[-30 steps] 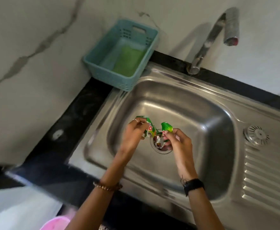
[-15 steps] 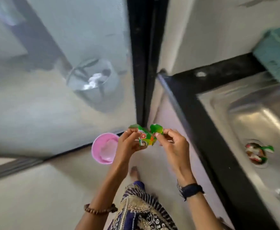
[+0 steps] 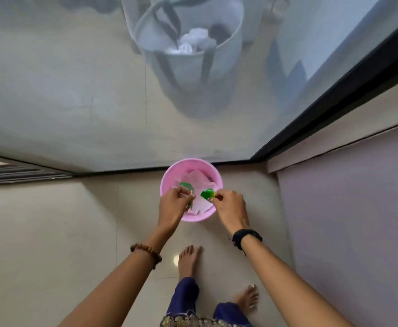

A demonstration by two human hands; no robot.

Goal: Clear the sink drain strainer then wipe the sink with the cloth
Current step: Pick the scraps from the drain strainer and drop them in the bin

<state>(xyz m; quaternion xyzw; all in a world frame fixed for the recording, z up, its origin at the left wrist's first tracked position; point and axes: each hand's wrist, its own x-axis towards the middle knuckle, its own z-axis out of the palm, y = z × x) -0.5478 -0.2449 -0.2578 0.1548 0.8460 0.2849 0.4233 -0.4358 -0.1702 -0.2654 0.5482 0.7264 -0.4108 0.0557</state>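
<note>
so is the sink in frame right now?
No. The head view shows only the floor, the pink bin and both hands, left hand and right hand, holding green wrapper scraps over it.

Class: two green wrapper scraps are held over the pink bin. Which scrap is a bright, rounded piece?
The green scrap pinched by the right hand; the left hand's scrap looks darker and flatter.
</note>
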